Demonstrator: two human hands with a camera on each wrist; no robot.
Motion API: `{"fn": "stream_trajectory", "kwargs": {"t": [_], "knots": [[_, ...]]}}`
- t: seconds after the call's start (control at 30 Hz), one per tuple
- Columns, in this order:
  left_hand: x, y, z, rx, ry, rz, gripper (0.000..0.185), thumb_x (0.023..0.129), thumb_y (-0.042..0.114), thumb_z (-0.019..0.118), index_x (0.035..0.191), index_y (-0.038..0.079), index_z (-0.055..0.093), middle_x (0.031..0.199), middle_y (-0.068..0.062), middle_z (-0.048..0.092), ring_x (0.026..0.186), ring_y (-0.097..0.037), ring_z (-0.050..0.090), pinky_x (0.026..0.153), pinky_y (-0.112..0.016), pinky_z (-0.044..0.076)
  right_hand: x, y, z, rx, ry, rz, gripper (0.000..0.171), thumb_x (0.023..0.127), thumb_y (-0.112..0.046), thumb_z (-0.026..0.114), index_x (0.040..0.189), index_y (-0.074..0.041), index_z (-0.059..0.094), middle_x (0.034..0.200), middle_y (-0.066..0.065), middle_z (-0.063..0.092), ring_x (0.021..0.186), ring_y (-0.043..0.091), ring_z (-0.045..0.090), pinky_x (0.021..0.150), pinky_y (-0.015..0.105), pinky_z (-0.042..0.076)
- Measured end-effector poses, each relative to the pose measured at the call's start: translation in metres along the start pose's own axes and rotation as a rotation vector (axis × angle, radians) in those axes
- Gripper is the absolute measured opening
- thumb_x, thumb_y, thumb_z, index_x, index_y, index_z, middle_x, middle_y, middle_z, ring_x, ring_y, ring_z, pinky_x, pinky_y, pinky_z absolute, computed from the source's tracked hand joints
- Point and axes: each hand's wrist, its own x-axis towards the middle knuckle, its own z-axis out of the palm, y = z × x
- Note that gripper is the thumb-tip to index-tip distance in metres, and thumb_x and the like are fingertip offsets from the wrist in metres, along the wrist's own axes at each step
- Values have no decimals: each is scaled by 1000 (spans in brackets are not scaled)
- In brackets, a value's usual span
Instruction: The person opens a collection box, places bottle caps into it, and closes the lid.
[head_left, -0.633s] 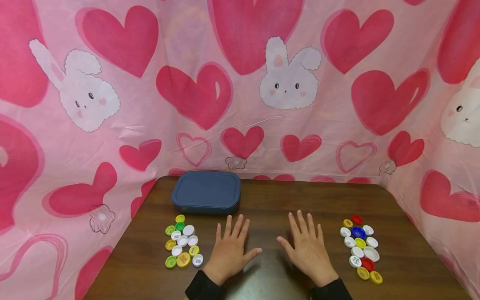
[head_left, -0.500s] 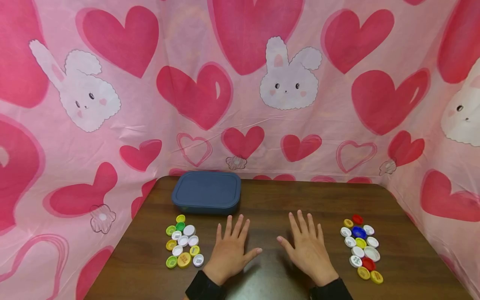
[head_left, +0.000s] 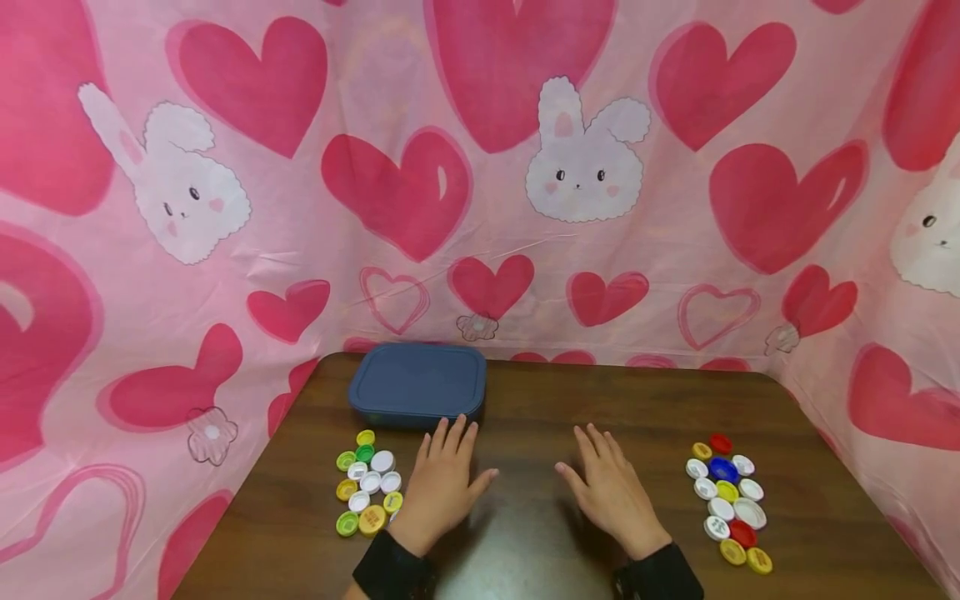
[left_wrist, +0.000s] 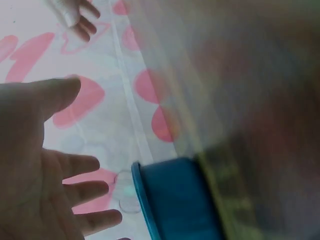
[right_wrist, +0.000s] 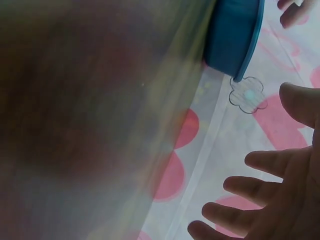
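My left hand [head_left: 441,492] hovers palm down over the brown table, fingers extended and holding nothing. Its fingertips come close to the front of a dark blue lidded box [head_left: 418,382]; whether they touch it I cannot tell. Just left of that hand lies a group of bottle caps [head_left: 371,482] in white, yellow and green, one partly hidden by the hand. My right hand [head_left: 617,500] is also spread with nothing in it, left of a second group of caps [head_left: 724,492] in white, red, blue and yellow. The box [left_wrist: 175,200] appears in both wrist views too.
The wooden table [head_left: 540,533] has rounded far corners. Behind it and along both sides hangs a pink cloth [head_left: 480,225] printed with hearts and rabbits. The box stands at the table's back left.
My left hand has shifted left and slightly forward, toward the box and left caps. The right hand has tilted and its fingers have drawn closer together. The head view has turned slightly.
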Motion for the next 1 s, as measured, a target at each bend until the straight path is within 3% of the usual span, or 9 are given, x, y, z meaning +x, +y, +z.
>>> {"fn": "stream_trajectory", "kwargs": {"t": [0.17,0.43,0.83,1.0], "knots": [[10,-22,-16,-1,58,-43,75,95,53,63,149,3,48,155,-21,43,144,-45,36,114,-64,31,16,-8,0,33,-13,-19,68,100,-41,60,151,1,42,154,29,40,141,51,37,111,66,34],[32,-61,-35,20,60,-114,75,96,52,61,150,2,46,157,-24,39,145,-49,31,114,-68,26,48,-26,4,35,-32,-59,71,99,-43,60,152,0,41,155,27,39,141,49,39,111,66,32],[56,-95,-44,50,36,-162,81,96,55,59,153,2,40,164,-24,24,149,-54,16,114,-74,12,100,-58,18,28,-83,-97,68,100,-44,58,151,-2,43,158,23,37,149,49,23,116,68,20],[66,-112,-43,34,26,-196,82,96,54,59,155,2,36,164,-24,22,150,-53,14,115,-74,9,123,-70,30,22,-107,-103,69,100,-46,56,152,-3,43,158,22,37,148,47,27,116,67,22]]}}
